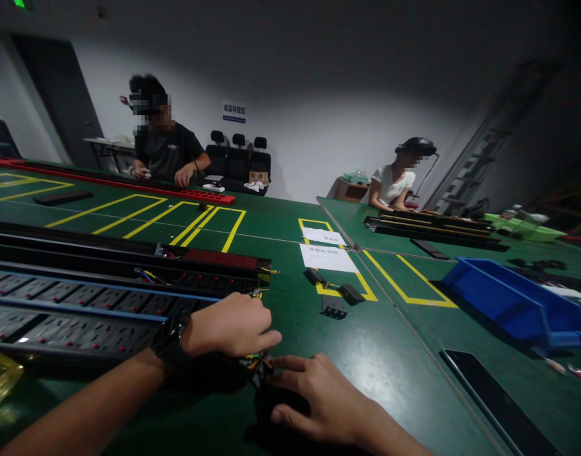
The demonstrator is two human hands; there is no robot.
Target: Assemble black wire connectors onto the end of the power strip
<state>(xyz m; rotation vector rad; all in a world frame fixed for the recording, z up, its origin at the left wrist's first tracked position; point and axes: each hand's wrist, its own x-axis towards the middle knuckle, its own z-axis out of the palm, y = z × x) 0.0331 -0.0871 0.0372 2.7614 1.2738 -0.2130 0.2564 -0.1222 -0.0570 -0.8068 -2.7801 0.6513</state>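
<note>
My left hand, with a dark watch at the wrist, is closed with its fingers curled down over the near right end of the black power strips. What it grips is hidden beneath it. Just below its thumb is a small black end piece with yellow and green wires. My right hand reaches in from the right, with its index and middle fingertips on this piece and the thumb lower down. The black power strips with red switches run off to the left. Dim light and blur hide the finer contact.
Small black parts and white paper labels lie ahead. A blue bin and a phone are on the right; yellow wrapping is at lower left. Two people work across the green table.
</note>
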